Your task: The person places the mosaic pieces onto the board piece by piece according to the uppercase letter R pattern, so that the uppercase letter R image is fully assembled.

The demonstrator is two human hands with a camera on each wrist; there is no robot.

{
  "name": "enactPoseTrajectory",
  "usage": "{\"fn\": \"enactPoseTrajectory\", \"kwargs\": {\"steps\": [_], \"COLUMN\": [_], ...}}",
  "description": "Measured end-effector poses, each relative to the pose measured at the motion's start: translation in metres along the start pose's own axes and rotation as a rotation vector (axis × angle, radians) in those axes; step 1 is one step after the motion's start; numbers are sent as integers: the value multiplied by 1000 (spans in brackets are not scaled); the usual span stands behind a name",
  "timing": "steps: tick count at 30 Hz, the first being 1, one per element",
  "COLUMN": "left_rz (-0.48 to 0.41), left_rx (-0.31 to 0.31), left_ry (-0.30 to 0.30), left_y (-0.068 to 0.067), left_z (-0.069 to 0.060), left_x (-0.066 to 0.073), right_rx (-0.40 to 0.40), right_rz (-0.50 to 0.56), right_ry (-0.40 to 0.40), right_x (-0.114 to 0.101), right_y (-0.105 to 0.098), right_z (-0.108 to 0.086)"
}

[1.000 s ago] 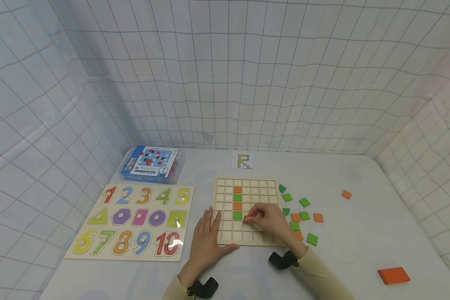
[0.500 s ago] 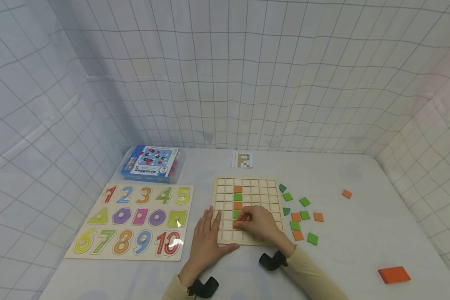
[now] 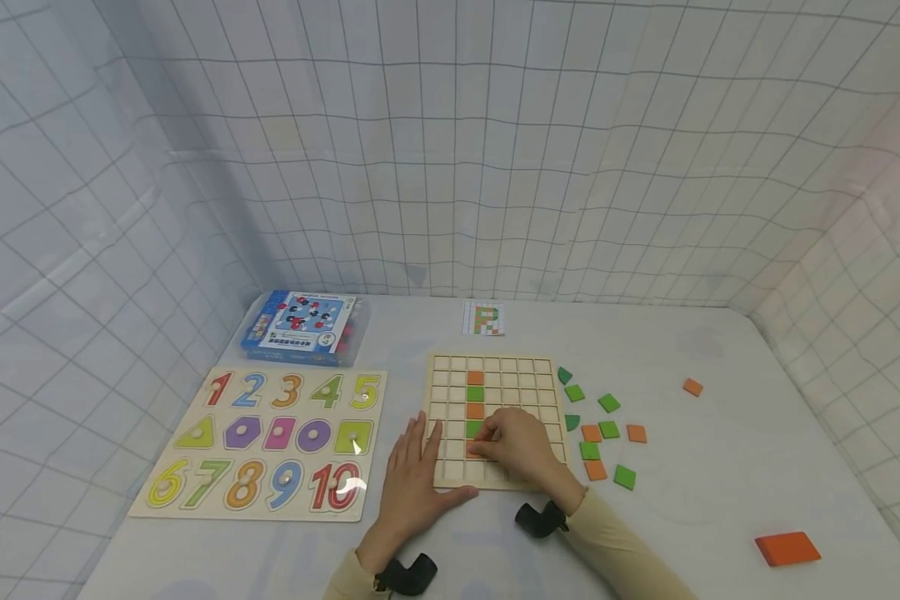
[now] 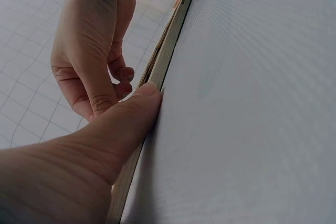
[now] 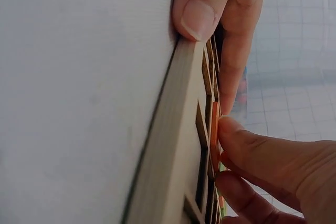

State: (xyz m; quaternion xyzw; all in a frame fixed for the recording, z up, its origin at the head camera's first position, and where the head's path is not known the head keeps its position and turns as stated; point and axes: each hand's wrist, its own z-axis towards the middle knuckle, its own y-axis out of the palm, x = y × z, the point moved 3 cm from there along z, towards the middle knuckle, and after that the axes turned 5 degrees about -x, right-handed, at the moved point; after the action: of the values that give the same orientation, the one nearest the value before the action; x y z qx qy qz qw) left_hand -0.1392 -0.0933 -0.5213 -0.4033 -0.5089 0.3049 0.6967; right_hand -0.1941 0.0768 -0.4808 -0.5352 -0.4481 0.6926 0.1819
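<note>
A wooden grid board (image 3: pixel 528 367) lies flat in the middle of the table. One of its columns holds orange and green square tiles in turn, such as a green tile (image 3: pixel 475 428). Over the lower end of that column, my right hand (image 3: pixel 521 443) pinches an orange tile (image 5: pixel 214 132), which stands slightly proud of the grid in the right wrist view. My fingertips partly hide it from the head camera. The left hand (image 3: pixel 411 477) rests at the board's left side with fingers straight. Its thumb (image 4: pixel 137 106) touches the near edge.
Loose orange and green tiles (image 3: pixel 609 430) lie right of the board, with green rounded pieces at its edge. A pattern card (image 3: pixel 483 319) lies behind. At left are a number-and-shape puzzle (image 3: pixel 258 450) and a plastic box (image 3: pixel 303 329). An orange block (image 3: pixel 787 549) sits far right.
My right hand has moved left and slightly nearer with the orange tile, to the cell below the last green one, and has stayed there since. The left hand has kept still.
</note>
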Motion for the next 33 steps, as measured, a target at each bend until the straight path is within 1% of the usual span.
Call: {"fn": "enactPoseTrajectory", "kwargs": {"steps": [5, 9, 11, 16, 19, 21, 23, 25, 28, 31, 33], "left_rz": [-9, -5, -4, -16, -17, -13, -9, -7, -4, -1, -5], "left_rx": [12, 44, 49, 18, 2, -2, -1, 1, 8, 10, 3], "left_ry": [5, 25, 26, 4, -6, -9, -8, -9, -8, -5, -8], "left_y": [1, 1, 1, 0, 0, 1, 1, 1, 1, 1, 1], "left_z": [0, -1, -1, -2, -1, -1, -1, -1, -1, -1, -1], "left_x": [0, 0, 0, 1, 1, 1, 1, 1, 1, 1, 1], "right_rx": [-5, -33, -56, -109, -104, -73, -28, 23, 97, 173, 229], "right_rz": [-25, 5, 28, 81, 114, 116, 113, 107, 107, 107, 106], "right_ry": [-2, -29, -49, -121, -145, -153, -161, -152, -93, -6, 24], "right_x": [1, 5, 6, 10, 15, 21, 27, 34, 46, 58, 68], "right_y": [1, 1, 1, -3, -7, -10, -15, -22, -34, -47, -55], "right_z": [-1, -2, -3, -5, -7, -7, -8, -9, -11, -14, -16]}}
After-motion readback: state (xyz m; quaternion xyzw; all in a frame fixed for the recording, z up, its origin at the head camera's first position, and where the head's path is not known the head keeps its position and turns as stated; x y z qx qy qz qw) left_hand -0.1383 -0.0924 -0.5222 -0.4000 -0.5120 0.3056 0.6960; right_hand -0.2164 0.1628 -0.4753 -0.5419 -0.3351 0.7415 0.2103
